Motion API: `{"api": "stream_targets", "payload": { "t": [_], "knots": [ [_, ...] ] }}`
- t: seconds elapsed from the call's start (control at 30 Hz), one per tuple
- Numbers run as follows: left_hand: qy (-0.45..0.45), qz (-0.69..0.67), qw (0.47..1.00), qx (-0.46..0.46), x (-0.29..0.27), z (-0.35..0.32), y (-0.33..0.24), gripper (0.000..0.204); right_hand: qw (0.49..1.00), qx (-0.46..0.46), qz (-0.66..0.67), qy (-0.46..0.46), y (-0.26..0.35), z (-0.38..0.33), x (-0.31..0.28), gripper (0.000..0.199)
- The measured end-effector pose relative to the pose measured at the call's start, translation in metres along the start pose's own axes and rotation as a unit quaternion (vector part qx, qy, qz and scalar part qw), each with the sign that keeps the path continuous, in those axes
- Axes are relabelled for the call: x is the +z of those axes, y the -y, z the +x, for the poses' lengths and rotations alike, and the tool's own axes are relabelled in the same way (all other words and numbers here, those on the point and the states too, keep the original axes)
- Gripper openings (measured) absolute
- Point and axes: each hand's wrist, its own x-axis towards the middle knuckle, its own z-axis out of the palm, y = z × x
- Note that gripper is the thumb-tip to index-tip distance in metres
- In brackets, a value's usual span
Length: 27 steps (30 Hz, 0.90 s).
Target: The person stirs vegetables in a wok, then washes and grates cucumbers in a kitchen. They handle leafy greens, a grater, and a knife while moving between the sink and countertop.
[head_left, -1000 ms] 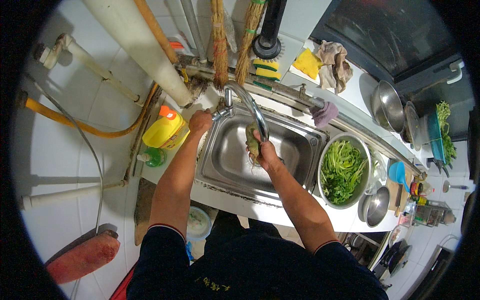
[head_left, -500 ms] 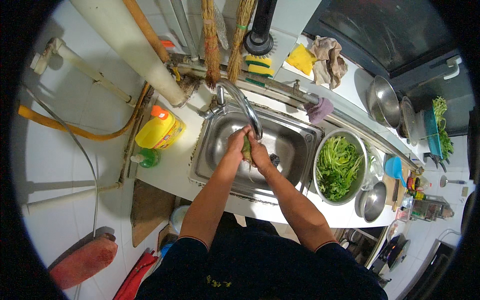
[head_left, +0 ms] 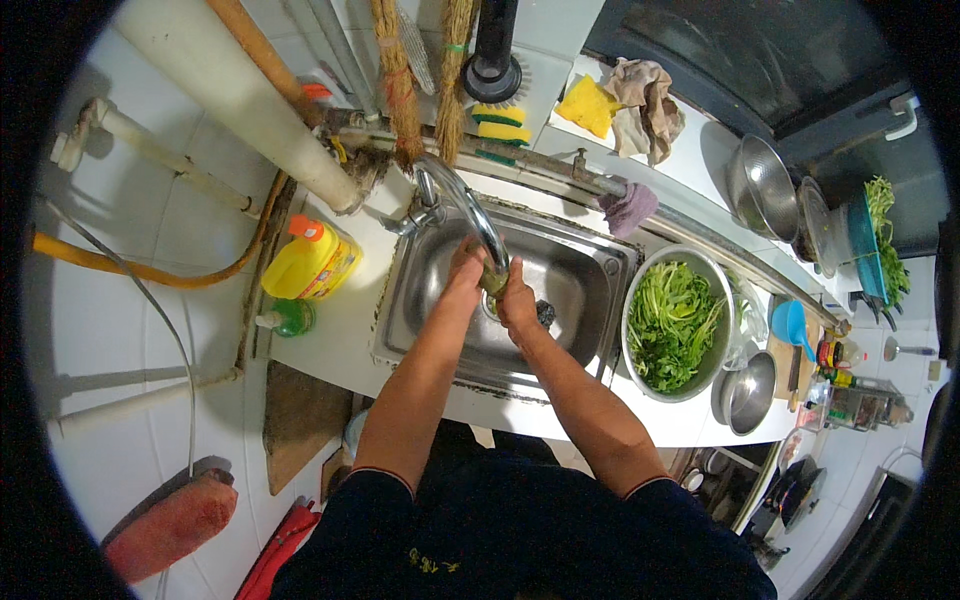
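Note:
Both my hands are over the steel sink [head_left: 580, 270], under the curved chrome tap [head_left: 472, 205]. Between them is a rounded green vegetable [head_left: 494, 281] whose exact kind I cannot make out. My left hand [head_left: 465, 272] is closed against its left side, partly behind the spout. Fingers of my right hand [head_left: 516, 300] wrap its right side. A dark crumpled lump [head_left: 545, 314] lies in the basin just right of my right hand. To the right of the sink, a large metal bowl [head_left: 631, 335] holds leafy greens [head_left: 675, 325].
Left of the sink stand a yellow jug [head_left: 315, 265] and a green bottle [head_left: 292, 317]. Sponges [head_left: 502, 125] and straw brushes [head_left: 397, 90] are behind the tap. A smaller metal bowl [head_left: 750, 392] and blue ladle [head_left: 790, 325] sit at the right. Pipes [head_left: 250, 110] run along the left wall.
My hands have shifted slightly, the right one lower on the vegetable, which shows more of its green side. The whole view has moved a little.

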Motion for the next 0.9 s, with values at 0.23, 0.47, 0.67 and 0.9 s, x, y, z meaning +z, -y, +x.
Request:
{"api": "stream_targets", "payload": {
  "t": [0.23, 0.47, 0.67, 0.9],
  "knots": [
    [-0.201, 0.086, 0.972, 0.084, 0.008, 0.004, 0.018, 0.029, 0.975, -0.139, -0.172, -0.029, -0.037, 0.038, 0.003, 0.080],
    [-0.103, 0.304, 0.911, 0.259, 0.004, 0.003, 0.037, 0.045, 0.998, -0.055, 0.034, 0.018, -0.006, 0.048, 0.025, 0.091],
    [-0.073, -0.085, 0.994, -0.014, 0.006, -0.005, 0.011, 0.020, 0.923, -0.231, -0.301, -0.059, -0.014, 0.027, 0.012, 0.072],
    [-0.204, -0.113, 0.967, -0.106, 0.003, -0.005, -0.003, 0.036, 0.836, -0.391, -0.383, -0.041, -0.006, -0.042, -0.005, 0.034]
  ]
}}
